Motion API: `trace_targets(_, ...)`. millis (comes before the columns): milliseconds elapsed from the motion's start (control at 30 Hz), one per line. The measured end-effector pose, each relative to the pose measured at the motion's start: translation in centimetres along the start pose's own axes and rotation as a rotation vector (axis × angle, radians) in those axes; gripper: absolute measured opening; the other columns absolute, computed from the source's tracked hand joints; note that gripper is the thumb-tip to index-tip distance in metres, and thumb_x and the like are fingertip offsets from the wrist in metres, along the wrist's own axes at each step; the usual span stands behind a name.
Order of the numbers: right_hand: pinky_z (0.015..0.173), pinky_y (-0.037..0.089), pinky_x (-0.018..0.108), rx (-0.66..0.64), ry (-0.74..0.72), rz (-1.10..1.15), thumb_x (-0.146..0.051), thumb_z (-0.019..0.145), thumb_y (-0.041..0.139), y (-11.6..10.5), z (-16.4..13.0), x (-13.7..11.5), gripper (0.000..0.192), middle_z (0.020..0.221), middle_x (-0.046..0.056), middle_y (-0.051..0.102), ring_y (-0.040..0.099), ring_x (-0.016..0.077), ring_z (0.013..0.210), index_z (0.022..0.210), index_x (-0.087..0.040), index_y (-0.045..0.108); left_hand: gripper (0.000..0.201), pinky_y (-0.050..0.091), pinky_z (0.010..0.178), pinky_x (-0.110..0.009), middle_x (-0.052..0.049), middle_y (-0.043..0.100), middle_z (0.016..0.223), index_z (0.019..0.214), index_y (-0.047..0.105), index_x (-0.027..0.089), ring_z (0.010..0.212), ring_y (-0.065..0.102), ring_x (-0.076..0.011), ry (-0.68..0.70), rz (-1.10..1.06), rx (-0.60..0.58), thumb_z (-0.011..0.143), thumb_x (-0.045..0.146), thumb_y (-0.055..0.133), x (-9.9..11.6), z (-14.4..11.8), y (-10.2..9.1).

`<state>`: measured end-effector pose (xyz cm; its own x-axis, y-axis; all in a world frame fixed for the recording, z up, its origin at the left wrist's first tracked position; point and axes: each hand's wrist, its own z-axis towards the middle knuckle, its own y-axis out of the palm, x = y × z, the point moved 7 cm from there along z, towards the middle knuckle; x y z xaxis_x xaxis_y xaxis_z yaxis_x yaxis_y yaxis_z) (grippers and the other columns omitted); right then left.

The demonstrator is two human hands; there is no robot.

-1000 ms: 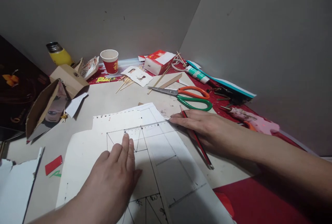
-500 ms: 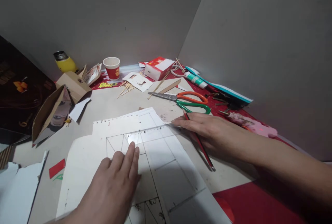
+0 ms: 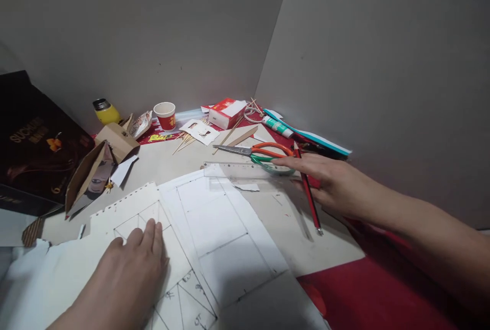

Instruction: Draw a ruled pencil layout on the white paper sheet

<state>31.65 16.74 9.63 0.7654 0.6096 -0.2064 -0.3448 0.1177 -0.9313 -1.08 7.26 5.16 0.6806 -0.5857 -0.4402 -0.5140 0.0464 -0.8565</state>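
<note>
My left hand (image 3: 126, 274) lies flat, fingers together, on a white sheet (image 3: 214, 228) covered with ruled pencil lines. My right hand (image 3: 325, 182) reaches out over the table with a red pencil (image 3: 309, 197) tucked between its fingers. Its fingertips rest on the right end of a clear plastic ruler (image 3: 245, 169), which lies across the far edge of the sheet. Scissors with orange and green handles (image 3: 260, 152) lie just behind the ruler.
At the back stand a red paper cup (image 3: 165, 115), a yellow bottle (image 3: 105, 111), a red and white box (image 3: 227, 112), a glue tube (image 3: 277, 126) and wooden sticks (image 3: 184, 140). Torn cardboard (image 3: 100, 159) and a dark box (image 3: 34, 141) sit left. Grey walls close the corner.
My right hand has slid the ruler off the drawing to the far edge of the sheet. My left hand has moved left and toward me on the paper. The view has shifted.
</note>
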Motion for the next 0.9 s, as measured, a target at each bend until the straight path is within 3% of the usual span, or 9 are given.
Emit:
trace_targets(100,0.087,0.06,0.041,-0.029,0.034,0.015,-0.015,0.095,0.05,0.2,-0.3,0.1,0.042,0.119,0.014,0.073,0.071,0.0273,0.106,0.135,-0.02,0.062,0.04,0.056,0.057,-0.045,-0.016,0.076,0.083,0.095,0.079,0.013,0.07,0.071,-0.034,-0.049,0.017,-0.11,0.077,-0.001,0.046,-1.3,-0.2,-1.5)
trace_targets(167,0.086,0.061,0.041,-0.023,0.047,0.022,-0.014,0.093,0.05,0.3,-0.3,0.2,0.044,0.119,0.014,0.073,0.071,0.0277,0.105,0.135,-0.021,0.063,0.036,0.058,0.059,-0.045,-0.013,0.074,0.075,0.09,0.077,0.013,0.066,0.071,-0.0315,-0.118,-0.032,-0.15,0.081,0.001,0.045,-1.5,0.2,-3.1)
trace_targets(233,0.085,0.061,0.042,-0.016,0.035,0.014,-0.014,0.092,0.051,0.4,-0.1,0.1,0.045,0.115,0.013,0.074,0.072,0.0286,0.103,0.135,-0.02,0.064,0.038,0.062,0.073,-0.047,-0.019,0.077,0.106,0.116,0.074,0.01,0.09,0.076,-0.0333,-0.109,-0.116,-0.081,0.09,0.009,0.046,-0.1,1.4,-5.1)
trace_targets(300,0.084,0.061,0.042,-0.02,0.004,-0.002,-0.012,0.089,0.051,0.7,0.2,-0.1,0.047,0.114,0.014,0.074,0.072,0.0297,0.103,0.134,-0.019,0.065,0.053,0.056,0.098,-0.054,-0.027,0.056,0.145,0.144,0.056,0.006,0.127,0.062,-0.041,-0.001,-0.216,-0.024,0.096,0.029,0.052,2.5,2.8,-6.3)
trace_targets(367,0.082,0.061,0.042,-0.031,-0.024,-0.021,-0.01,0.087,0.05,1.1,0.5,-0.3,0.049,0.112,0.014,0.075,0.073,0.0299,0.1,0.133,-0.017,0.065,0.075,0.044,0.112,-0.061,-0.025,0.033,0.16,0.155,0.04,0.009,0.146,0.037,-0.0447,0.104,-0.375,-0.002,0.097,0.053,0.053,5.0,4.0,-6.5)
trace_targets(433,0.082,0.061,0.041,-0.043,-0.04,-0.036,-0.007,0.085,0.05,1.4,0.7,-0.5,0.05,0.112,0.014,0.075,0.073,0.0286,0.099,0.132,-0.017,0.066,0.083,0.032,0.118,-0.064,-0.022,0.019,0.164,0.159,0.031,0.012,0.151,0.018,-0.044,0.178,-0.506,-0.018,0.097,0.064,0.048,6.6,4.8,-5.9)
trace_targets(567,0.08,0.061,0.038,-0.066,-0.031,-0.082,-0.008,0.087,0.049,1.9,0.9,-0.3,0.048,0.109,0.013,0.076,0.074,0.0265,0.097,0.131,-0.017,0.067,0.084,0.023,0.121,-0.064,-0.019,0.007,0.166,0.162,0.022,0.015,0.153,0.003,-0.041,0.205,-0.581,-0.111,0.096,0.055,0.055,7.1,5.0,-4.2)
trace_targets(900,0.09,0.06,0.042,-0.058,-0.074,-0.111,-0.007,0.085,0.049,0.5,-0.2,-1.8,0.051,0.122,0.011,0.075,0.071,0.0276,0.11,0.133,-0.018,0.065,0.084,0.025,0.122,-0.061,-0.021,0.019,0.167,0.161,0.028,0.013,0.154,0.013,-0.0407,0.228,-0.558,0.029,0.095,0.054,0.06,6.9,3.4,-3.9)
